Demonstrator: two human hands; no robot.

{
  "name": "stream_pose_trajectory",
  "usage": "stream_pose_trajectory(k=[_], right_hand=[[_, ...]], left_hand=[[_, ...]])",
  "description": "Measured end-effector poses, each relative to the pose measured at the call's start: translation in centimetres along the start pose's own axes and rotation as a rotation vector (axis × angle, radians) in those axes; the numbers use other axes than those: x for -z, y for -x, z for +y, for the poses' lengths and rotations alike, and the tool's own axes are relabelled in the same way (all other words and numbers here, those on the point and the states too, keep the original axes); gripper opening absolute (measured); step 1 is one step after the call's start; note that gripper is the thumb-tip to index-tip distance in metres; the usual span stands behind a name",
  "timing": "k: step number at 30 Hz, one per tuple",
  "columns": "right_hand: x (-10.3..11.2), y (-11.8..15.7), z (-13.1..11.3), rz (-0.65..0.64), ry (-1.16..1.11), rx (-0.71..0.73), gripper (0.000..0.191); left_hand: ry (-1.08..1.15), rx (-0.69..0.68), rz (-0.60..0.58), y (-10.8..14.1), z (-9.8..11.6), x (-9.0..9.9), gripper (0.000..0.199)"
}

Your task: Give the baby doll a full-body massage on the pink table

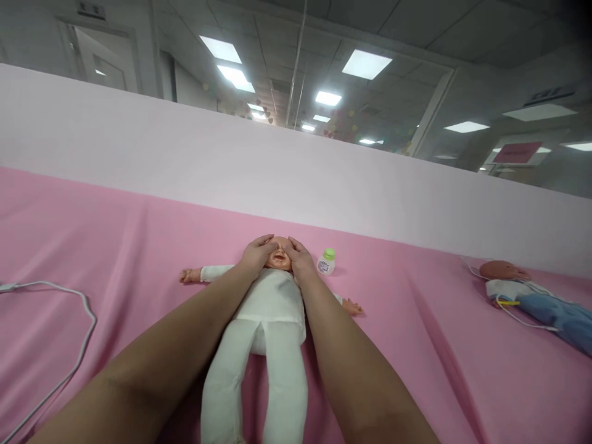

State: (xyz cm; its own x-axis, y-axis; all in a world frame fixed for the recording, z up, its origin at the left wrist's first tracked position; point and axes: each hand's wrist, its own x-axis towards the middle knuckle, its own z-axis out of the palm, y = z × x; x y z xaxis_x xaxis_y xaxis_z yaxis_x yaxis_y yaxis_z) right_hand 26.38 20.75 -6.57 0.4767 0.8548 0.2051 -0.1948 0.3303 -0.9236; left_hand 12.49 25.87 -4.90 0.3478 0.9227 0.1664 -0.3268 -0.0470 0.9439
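Note:
A baby doll (pixel 272 296) in white clothes lies on its back on the pink cover, head toward the wall and arms spread. My left hand (pixel 257 255) cups one side of the doll's head, its thumb laid across the face near the eye. From the other side my right hand (pixel 300 258) holds the head in the same way, thumb on the face. Both thumbs cover the eye area, while the doll's open mouth shows below them. Just right of my right hand stands a small clear bottle (pixel 325 265) with a green cap.
Another doll (pixel 531 296) in blue and white lies at the far right with a thin white cord about it. On the left a white cable (pixel 87 308) curves over the pink cover (pixel 152 246). A low white wall (pixel 296 172) with glass above runs behind.

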Motion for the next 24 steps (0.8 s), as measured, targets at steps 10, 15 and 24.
stream_pose_trajectory(k=[10, 15, 24], right_hand=[[0.6, -1.4, 1.5, 0.025, 0.027, 0.033, 0.052], [1.3, -1.4, 1.8, -0.002, -0.089, -0.040, 0.054], [0.5, -0.3, 0.8, -0.032, -0.055, 0.021, 0.060]], left_hand=[[0.010, 0.001, -0.004, -0.8, -0.8, -0.2, 0.047], [0.018, 0.029, 0.037, -1.1, -1.1, -0.1, 0.040], [-0.077, -0.040, -0.020, -0.3, -0.7, 0.0, 0.053]])
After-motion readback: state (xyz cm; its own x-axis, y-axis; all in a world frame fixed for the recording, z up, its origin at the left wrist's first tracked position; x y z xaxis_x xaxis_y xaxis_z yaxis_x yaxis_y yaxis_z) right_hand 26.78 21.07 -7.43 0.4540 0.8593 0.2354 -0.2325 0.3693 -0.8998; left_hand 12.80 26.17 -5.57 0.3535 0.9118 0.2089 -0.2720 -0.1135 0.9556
